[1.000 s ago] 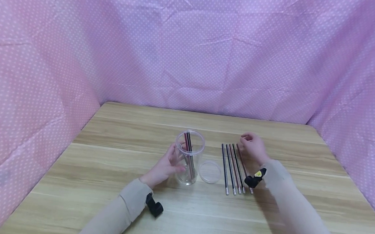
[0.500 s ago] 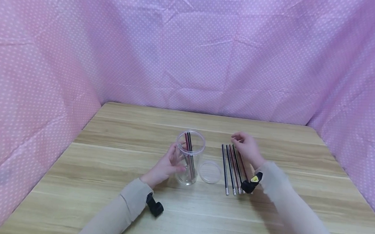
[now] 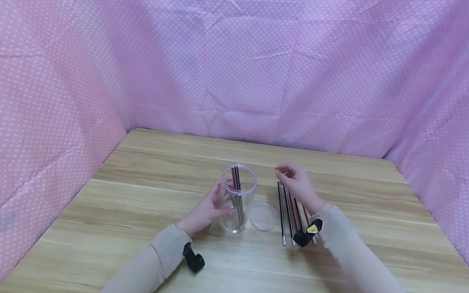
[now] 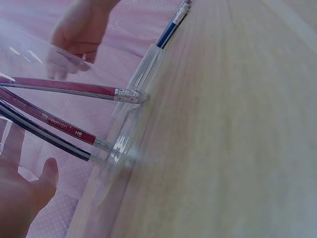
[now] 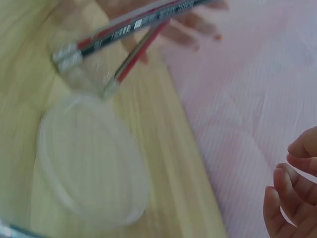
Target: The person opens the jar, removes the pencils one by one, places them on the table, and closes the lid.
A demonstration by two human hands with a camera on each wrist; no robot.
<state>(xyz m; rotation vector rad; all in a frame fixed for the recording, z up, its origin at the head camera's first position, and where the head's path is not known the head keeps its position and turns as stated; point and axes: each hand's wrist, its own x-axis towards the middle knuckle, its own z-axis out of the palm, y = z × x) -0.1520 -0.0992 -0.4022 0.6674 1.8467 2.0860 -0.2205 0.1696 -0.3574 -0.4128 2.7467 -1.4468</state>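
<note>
A clear plastic jar point(image 3: 248, 205) stands upright on the table, with three pencils point(image 3: 237, 180) leaning inside, red and dark in colour. My left hand point(image 3: 203, 212) holds the jar from its left side, fingers behind and thumb in front. In the left wrist view the pencils point(image 4: 69, 126) rest with their metal-and-eraser ends on the jar's bottom. My right hand point(image 3: 298, 186) hovers over the upper ends of several pencils point(image 3: 282, 214) laid side by side. Its fingers are loosely curled with nothing between them in the right wrist view, where the hand point(image 5: 292, 193) shows at the edge.
Between the jar and the row of pencils lies a round clear lid point(image 3: 263, 217). The wooden table point(image 3: 143, 181) is backed by a pink dotted cloth point(image 3: 247, 75) at the rear and both sides. Each wrist carries a small black camera.
My right hand has moved left across the pencil row, from its right end towards its left end. My left hand and the jar have stayed in place.
</note>
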